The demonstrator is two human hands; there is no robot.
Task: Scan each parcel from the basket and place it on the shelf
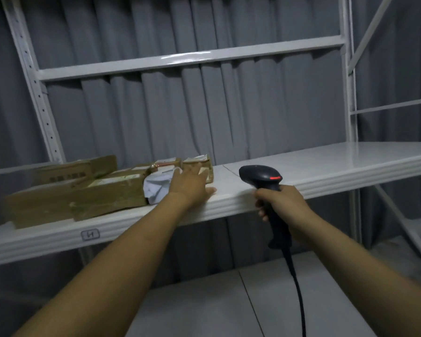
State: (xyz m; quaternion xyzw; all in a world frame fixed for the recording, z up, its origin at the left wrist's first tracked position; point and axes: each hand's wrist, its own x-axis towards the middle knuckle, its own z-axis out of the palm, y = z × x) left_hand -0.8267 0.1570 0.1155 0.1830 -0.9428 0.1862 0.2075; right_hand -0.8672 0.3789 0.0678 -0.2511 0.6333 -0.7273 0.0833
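Left hand (pixel 191 184) is reaching flat onto the shelf (pixel 326 166), fingers straight and slightly spread, thumb sticking out along the front lip. It is gripping nothing. The palm is lying across a white bag parcel (pixel 156 188) and the fingertips are reaching a small taped box (pixel 204 166) just beyond it. Judging by the flat palm, it is seating or nudging the parcel into the row rather than lifting it; I cannot tell how hard it is pressing.

Left of that hand, 3 brown cartons (pixel 107 193) are sitting packed side by side, touching, so the new parcel is going at the open end of the row nearest the hand.

Right hand (pixel 280 203) is wrapping its fingers round the handle of the scanner (pixel 260 175), head pointing forward over the shelf edge, red window showing. It is probably being held aside, ready for the next scan. Its cable (pixel 297 288) is hanging down below the fist.

Shelf space right of the scanner grip is showing bare. A label tag (pixel 90 234) is sitting on the shelf lip below the left forearm. Basket is not showing in view, so the number of parcels left is unknown.
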